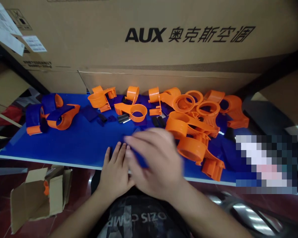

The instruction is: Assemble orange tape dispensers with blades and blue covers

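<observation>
My left hand (116, 172) lies on the front of the blue tabletop (79, 145), fingers stretched out and holding nothing visible. Right beside it and partly over it, my right hand (159, 162) is blurred by motion. Its fingers are closed round a dark blue flat piece (139, 158), whose full shape is hidden. Behind the hands stands an orange tape dispenser (138, 112), with a small black part (123, 118) beside it. Several more orange tape dispensers (192, 148) are heaped to the right of my right hand.
Tape dispensers with blue parts on them (62, 120) sit at the left end. Loose dark blue pieces (89, 113) lie toward the back. A large cardboard box (139, 62) rises behind the table. On the floor at left stands an open carton (31, 198) with something orange inside.
</observation>
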The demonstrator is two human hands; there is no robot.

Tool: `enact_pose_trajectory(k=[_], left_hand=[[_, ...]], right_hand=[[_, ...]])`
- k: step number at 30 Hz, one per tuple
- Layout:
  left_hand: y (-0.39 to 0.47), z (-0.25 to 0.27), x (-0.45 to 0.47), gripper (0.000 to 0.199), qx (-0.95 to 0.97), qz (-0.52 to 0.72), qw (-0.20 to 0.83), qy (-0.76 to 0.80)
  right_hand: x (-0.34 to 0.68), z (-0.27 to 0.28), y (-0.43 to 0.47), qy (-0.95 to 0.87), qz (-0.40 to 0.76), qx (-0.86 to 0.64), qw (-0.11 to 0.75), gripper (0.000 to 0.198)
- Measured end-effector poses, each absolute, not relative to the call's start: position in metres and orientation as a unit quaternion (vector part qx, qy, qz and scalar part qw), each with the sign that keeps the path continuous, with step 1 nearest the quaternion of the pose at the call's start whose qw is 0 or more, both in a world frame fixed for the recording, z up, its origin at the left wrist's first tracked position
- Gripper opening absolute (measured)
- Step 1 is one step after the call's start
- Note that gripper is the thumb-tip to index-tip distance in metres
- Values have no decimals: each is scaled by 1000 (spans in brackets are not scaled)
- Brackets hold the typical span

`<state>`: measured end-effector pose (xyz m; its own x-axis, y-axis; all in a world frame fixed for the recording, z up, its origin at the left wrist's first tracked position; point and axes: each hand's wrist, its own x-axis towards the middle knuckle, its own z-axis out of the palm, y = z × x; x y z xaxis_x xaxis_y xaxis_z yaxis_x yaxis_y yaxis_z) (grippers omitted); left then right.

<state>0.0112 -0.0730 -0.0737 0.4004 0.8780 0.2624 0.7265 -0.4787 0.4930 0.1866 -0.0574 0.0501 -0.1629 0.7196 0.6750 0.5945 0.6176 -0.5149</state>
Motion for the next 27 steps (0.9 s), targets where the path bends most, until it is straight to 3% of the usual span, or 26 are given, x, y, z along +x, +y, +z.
enact_pose_trajectory(k=[2, 4, 6, 12, 18, 21, 27], left_hand=[[-71, -72, 10, 92, 840, 214, 105, 487], [-70, -72, 10, 97, 859, 172, 48, 480], [-70, -73, 11, 98, 867, 150, 10, 474], [-70, -73, 11, 87, 861, 170, -24, 478], [-56, -52, 39, 52, 861, 265, -23, 434], [-47, -48, 56, 45, 885, 261, -16, 384], [-48, -64, 41, 47, 902, 198, 1, 384]], right_hand=[[233, 43, -88, -639, -57, -603, 475, 52], [287, 24, -112, -554, -145, -721, 390, 39], [334, -3, -126, -545, -117, -776, 297, 37], [377, -48, -125, -550, -56, -811, 192, 37], [354, -21, -124, -536, -72, -804, 248, 36], [334, -1, -128, -501, -58, -810, 300, 34], [284, 16, -120, -430, 259, -725, 472, 29]])
